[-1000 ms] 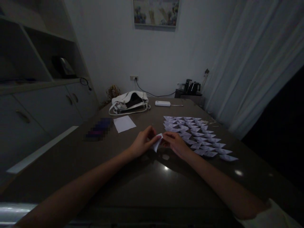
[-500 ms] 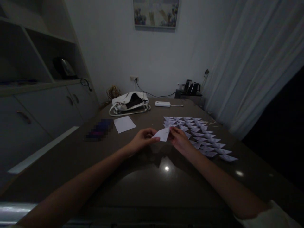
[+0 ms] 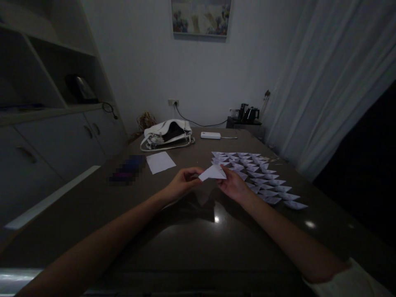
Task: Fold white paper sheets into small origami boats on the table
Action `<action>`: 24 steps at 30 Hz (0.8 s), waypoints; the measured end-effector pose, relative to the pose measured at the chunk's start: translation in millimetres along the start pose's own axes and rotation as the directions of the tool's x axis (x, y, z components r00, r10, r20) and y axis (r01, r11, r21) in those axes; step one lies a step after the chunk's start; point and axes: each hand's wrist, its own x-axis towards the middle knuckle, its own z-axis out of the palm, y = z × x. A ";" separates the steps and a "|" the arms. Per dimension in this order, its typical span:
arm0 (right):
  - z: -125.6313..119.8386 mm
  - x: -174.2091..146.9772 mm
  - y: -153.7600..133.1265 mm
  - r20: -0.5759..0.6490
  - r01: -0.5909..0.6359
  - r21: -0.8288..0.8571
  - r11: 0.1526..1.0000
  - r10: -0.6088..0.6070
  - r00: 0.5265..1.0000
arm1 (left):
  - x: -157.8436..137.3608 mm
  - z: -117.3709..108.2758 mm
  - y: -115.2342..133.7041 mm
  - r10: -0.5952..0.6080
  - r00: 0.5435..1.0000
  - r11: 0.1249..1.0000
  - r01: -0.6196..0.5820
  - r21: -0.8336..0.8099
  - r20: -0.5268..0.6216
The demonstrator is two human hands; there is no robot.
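A small piece of folded white paper (image 3: 214, 172) is held above the dark table between both hands. My left hand (image 3: 185, 181) pinches its left corner between thumb and fingers. On the other side, my right hand (image 3: 232, 185) grips the right end, with fingers partly behind the paper. Just beyond and to the right of my right hand stand rows of folded white paper boats (image 3: 258, 175). A stack of flat white paper sheets (image 3: 161, 162) lies to the left, beyond my left hand.
A white handbag (image 3: 168, 134) sits open at the back left. A white power bank-like device (image 3: 210, 135) with a short cable lies at the back. A blurred-out dark item (image 3: 127, 168) is at the left. The brown table (image 3: 198, 243) has a glossy top.
The folded paper has been turned in the hands, its pointed part now facing left and right rather than upright. The right hand has shifted its grip slightly; the view has tilted a little.
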 end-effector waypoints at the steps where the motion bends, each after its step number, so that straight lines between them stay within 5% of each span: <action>1: 1.0 -0.9 -1.1 -0.003 -0.029 0.022 0.999 0.029 1.000 | 0.6 -1.0 -1.9 0.010 1.000 1.000 -0.010 -0.003 -0.018; 9: 12.9 -8.7 -1.1 -0.011 -0.165 0.126 0.978 0.168 0.986 | 2.4 -1.7 -2.4 0.011 0.997 1.000 -0.010 0.014 -0.076; 16: 27.1 -21.1 -11.6 0.128 0.201 -0.279 0.939 -0.171 0.977 | 2.4 3.1 3.8 -0.048 0.997 0.998 0.050 0.029 -0.061; 24: 25.9 -21.0 -7.0 0.203 0.247 -0.400 0.883 -0.177 0.963 | -1.0 5.6 6.2 -0.115 0.993 0.986 0.117 0.119 -0.029</action>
